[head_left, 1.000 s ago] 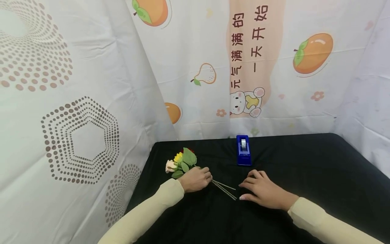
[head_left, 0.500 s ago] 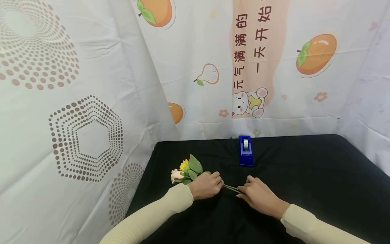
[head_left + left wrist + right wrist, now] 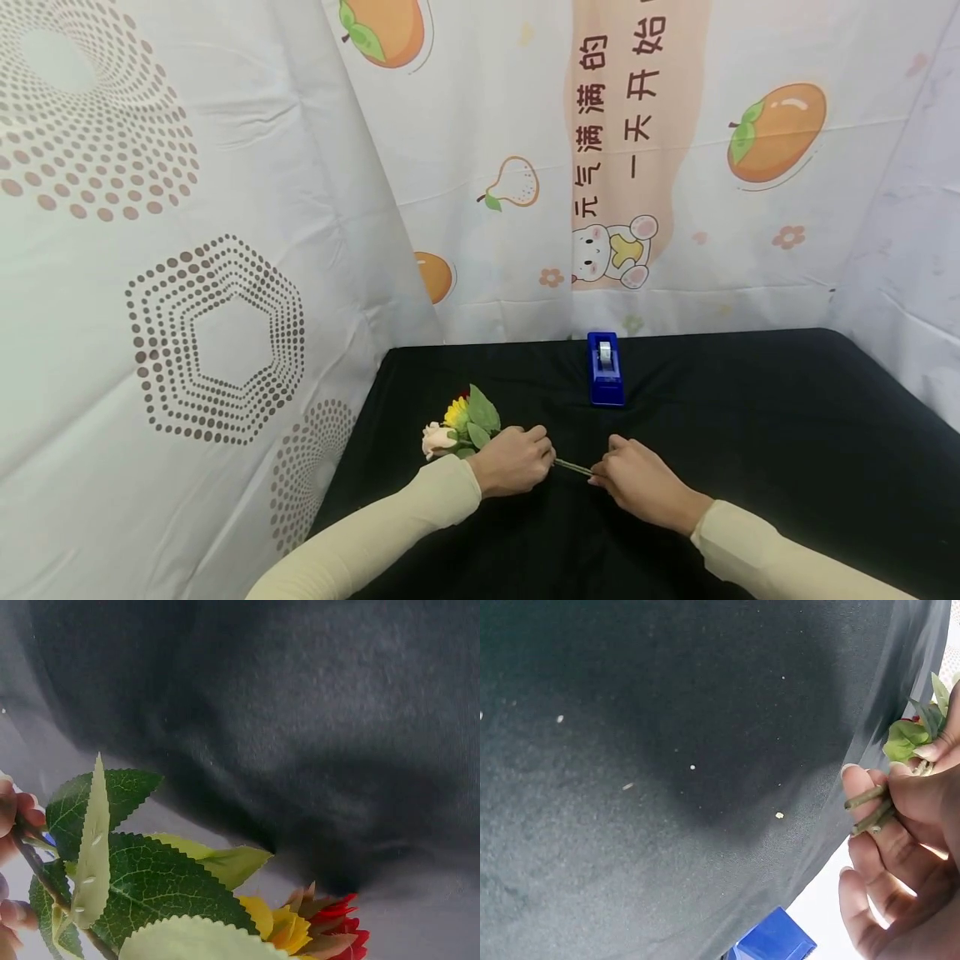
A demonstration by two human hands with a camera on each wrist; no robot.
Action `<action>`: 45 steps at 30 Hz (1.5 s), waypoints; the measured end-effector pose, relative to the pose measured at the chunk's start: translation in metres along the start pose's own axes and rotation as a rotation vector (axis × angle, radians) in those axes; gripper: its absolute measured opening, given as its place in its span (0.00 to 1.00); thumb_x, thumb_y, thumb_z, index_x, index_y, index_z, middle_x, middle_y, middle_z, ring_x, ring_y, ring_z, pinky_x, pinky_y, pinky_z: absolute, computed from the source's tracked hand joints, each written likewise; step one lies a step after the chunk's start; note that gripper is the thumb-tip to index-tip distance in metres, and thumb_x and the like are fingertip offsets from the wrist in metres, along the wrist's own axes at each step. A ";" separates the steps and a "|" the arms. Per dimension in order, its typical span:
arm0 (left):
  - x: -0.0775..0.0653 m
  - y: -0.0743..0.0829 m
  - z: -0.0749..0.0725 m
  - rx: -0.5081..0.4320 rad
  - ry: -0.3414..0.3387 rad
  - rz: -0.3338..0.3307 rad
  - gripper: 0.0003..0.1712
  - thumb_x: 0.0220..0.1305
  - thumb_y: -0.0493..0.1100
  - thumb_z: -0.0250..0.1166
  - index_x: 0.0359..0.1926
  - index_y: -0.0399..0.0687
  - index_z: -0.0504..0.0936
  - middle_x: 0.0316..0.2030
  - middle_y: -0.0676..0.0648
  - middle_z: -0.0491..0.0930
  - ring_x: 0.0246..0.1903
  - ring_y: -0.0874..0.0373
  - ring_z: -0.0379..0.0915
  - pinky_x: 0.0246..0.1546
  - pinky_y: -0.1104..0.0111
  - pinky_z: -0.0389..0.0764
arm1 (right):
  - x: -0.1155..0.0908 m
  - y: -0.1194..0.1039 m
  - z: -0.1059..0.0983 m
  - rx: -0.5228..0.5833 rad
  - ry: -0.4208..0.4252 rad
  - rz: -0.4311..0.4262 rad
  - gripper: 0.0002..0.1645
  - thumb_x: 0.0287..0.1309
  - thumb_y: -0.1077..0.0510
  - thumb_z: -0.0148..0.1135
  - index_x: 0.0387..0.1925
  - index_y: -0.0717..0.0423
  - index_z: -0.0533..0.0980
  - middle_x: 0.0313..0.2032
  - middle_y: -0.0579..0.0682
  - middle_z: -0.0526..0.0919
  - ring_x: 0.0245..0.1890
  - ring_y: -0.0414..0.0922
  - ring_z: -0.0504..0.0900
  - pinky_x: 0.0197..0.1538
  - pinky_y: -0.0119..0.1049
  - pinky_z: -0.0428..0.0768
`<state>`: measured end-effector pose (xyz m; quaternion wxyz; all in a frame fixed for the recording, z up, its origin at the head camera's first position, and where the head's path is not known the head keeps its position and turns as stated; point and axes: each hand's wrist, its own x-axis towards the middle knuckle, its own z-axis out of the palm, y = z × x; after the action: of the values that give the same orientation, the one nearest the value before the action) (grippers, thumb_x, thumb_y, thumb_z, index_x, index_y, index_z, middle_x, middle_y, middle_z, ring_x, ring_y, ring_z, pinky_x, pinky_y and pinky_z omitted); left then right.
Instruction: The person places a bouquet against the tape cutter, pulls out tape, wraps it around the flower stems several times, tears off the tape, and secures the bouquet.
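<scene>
A small bunch of artificial flowers lies across the space between both hands, its heads at the left: a pale peach rose (image 3: pixel 437 440), a yellow flower (image 3: pixel 456 412) and a red one (image 3: pixel 349 930) partly hidden by leaves (image 3: pixel 161 889). My left hand (image 3: pixel 517 460) grips the stems just below the leaves. At the stems' other end, my right hand (image 3: pixel 647 483) pinches them between thumb and fingers. The cut stem ends (image 3: pixel 871 816) jut out past the thumb in the right wrist view.
A blue tape dispenser (image 3: pixel 606 383) with a roll of clear tape stands beyond the hands, near the back edge of the black-covered table (image 3: pixel 765 417). Printed white curtains (image 3: pixel 480 108) hang behind and to the left. Tiny light specks dot the cloth.
My right hand has come left and taken hold of the stem ends, which spread loose before and now lie together. My left hand has shifted right and nearer with the flowers.
</scene>
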<state>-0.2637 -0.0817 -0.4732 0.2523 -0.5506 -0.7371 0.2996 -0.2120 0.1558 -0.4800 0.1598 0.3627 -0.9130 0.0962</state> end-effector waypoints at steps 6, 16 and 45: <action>-0.002 0.001 0.002 -0.070 0.013 -0.090 0.16 0.67 0.52 0.54 0.48 0.56 0.83 0.40 0.56 0.80 0.38 0.57 0.64 0.39 0.64 0.64 | 0.002 0.005 -0.002 -0.067 0.057 -0.057 0.10 0.51 0.56 0.70 0.17 0.44 0.80 0.14 0.33 0.69 0.21 0.35 0.52 0.25 0.29 0.56; -0.001 -0.006 -0.007 -0.476 -0.035 -0.308 0.12 0.68 0.56 0.56 0.39 0.69 0.87 0.27 0.65 0.81 0.33 0.61 0.55 0.37 0.61 0.53 | -0.005 0.010 -0.007 -0.082 0.119 -0.071 0.09 0.49 0.56 0.71 0.19 0.43 0.80 0.15 0.34 0.67 0.22 0.35 0.53 0.24 0.27 0.60; 0.031 0.029 -0.024 -0.375 0.088 -0.219 0.19 0.71 0.55 0.50 0.28 0.67 0.86 0.19 0.61 0.75 0.29 0.60 0.54 0.37 0.61 0.54 | -0.052 0.035 -0.014 -0.026 0.078 -0.129 0.08 0.47 0.53 0.73 0.21 0.38 0.80 0.19 0.28 0.65 0.24 0.33 0.52 0.25 0.26 0.59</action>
<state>-0.2362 -0.0422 -0.4760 0.2086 -0.5171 -0.8236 0.1039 -0.1977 0.2180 -0.4878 0.2058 0.4149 -0.8819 0.0879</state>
